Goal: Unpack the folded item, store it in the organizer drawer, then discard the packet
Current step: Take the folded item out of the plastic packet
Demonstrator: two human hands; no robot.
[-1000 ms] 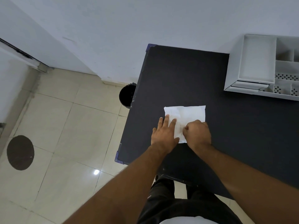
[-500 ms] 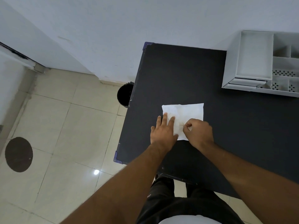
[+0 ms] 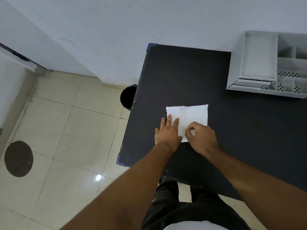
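A flat white packet (image 3: 192, 116) lies on the black table (image 3: 182, 77), near its left side. My left hand (image 3: 167, 131) rests flat with fingers spread, pressing down on the packet's near left part. My right hand (image 3: 201, 136) is beside it, thumb and fingertips pinching the packet's near edge. The white desk organizer (image 3: 235, 67) stands at the table's far right, with a wide tray on top and a closed drawer front (image 3: 250, 83) below it.
A black round bin (image 3: 127, 97) stands on the tiled floor just left of the table. A dark round patch (image 3: 18, 158) marks the floor at far left. The white wall runs behind the table. My dark trousers show below the table's near edge.
My right hand has shifted slightly right and its fingers have closed into a pinch on the packet's near edge. The left hand stays pressed on the packet. The packet has not moved.
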